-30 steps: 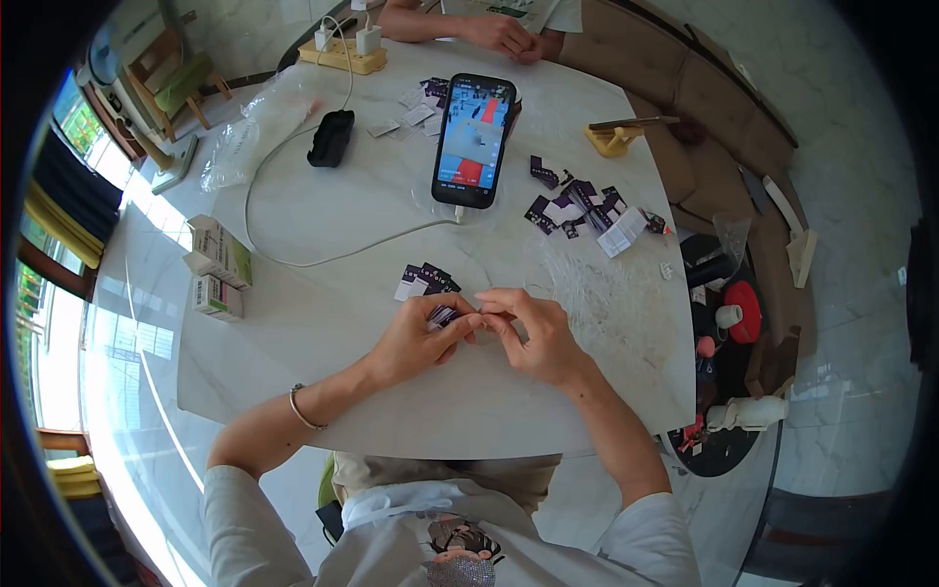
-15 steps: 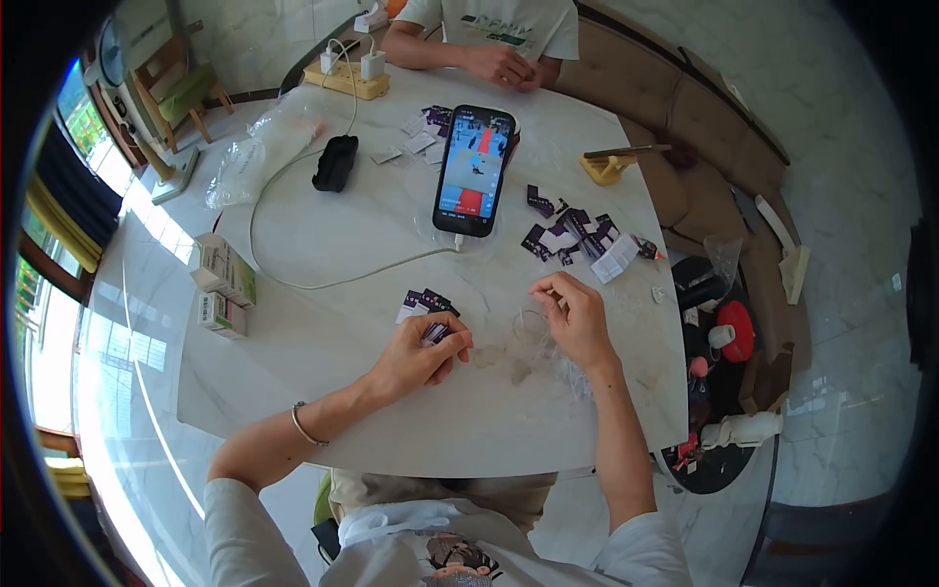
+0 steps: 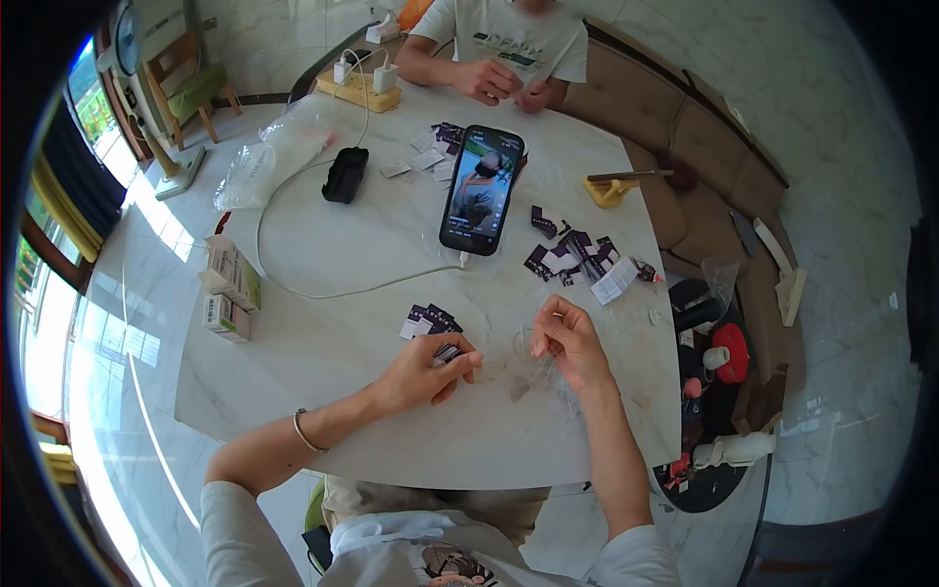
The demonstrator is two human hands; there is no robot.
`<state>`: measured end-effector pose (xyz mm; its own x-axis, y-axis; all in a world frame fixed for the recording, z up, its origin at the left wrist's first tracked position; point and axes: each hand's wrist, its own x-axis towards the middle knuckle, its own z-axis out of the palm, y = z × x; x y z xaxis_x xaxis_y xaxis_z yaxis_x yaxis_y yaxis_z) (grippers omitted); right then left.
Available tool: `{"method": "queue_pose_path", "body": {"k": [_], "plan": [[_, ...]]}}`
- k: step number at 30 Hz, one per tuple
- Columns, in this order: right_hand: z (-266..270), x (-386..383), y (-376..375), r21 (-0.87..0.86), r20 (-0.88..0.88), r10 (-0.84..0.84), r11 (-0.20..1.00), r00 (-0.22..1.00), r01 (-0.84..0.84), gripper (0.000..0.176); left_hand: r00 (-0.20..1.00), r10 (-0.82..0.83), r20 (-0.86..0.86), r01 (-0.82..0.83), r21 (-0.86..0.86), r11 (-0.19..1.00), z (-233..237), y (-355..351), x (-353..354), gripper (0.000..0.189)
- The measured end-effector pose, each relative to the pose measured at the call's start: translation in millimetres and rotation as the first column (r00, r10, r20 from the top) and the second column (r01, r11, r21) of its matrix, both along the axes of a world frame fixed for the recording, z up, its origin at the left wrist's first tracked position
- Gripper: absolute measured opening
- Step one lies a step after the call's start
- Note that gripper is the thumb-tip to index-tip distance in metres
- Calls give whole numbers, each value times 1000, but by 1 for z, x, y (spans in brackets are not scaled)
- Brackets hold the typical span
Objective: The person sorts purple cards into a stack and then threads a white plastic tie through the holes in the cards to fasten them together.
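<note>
My left hand (image 3: 423,374) is curled round a few small printed cards (image 3: 447,352), dark purple and white, resting low over the table. Just beyond it lies a small stack of similar cards (image 3: 426,319). My right hand (image 3: 575,350) is closed in a pinch above the table, with thin clear loops beside its fingertips. What those fingers hold is too fine to make out. Under and beside this hand sits a tangle of clear strings (image 3: 559,389), partly hidden. A larger pile of purple and white cards (image 3: 579,256) lies beyond my right hand.
A phone (image 3: 482,191) stands mid-table, its white cable (image 3: 323,295) curving left. Small boxes (image 3: 231,279), a black case (image 3: 344,176), plastic bags (image 3: 256,171), a power strip (image 3: 360,93) and a yellow stand (image 3: 608,190) surround it. Another person's hands (image 3: 499,84) are at the far edge.
My right hand's fingers have curled lower and closer together. My left hand keeps its hold on the cards. The phone's picture has changed, and the other person's hands have moved apart.
</note>
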<state>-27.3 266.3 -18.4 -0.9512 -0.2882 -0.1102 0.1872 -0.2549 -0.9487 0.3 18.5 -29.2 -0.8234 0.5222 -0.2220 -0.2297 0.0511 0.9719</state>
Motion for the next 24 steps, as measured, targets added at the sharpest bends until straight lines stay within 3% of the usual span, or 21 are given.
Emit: {"method": "queue_pose_path", "body": {"k": [2,5,8,11,14,17,24], "plan": [[-1,-2,0,221,81,4,975,997,-22,21,1000,-5,27,4,34,999,-3,-1,-3,29],[-5,-5,7,436,46,-97,898,994,67,21,998,-19,57,16,67,998,-2,-3,-5,28],[-1,-8,12,517,44,-184,845,982,135,20,991,-48,123,34,117,993,6,-6,-5,23],[-1,-7,5,448,-42,-223,867,974,218,19,977,-90,193,27,306,952,-6,-7,-7,30],[5,-2,-3,296,-16,-97,950,995,97,19,972,-145,185,60,403,913,-9,-8,-6,38],[5,4,-10,211,-13,43,977,999,-40,19,987,-142,79,100,399,912,-4,-7,-3,37],[4,16,-28,247,-6,150,958,989,-144,13,994,-41,103,7,310,951,2,-5,-2,30]]}}
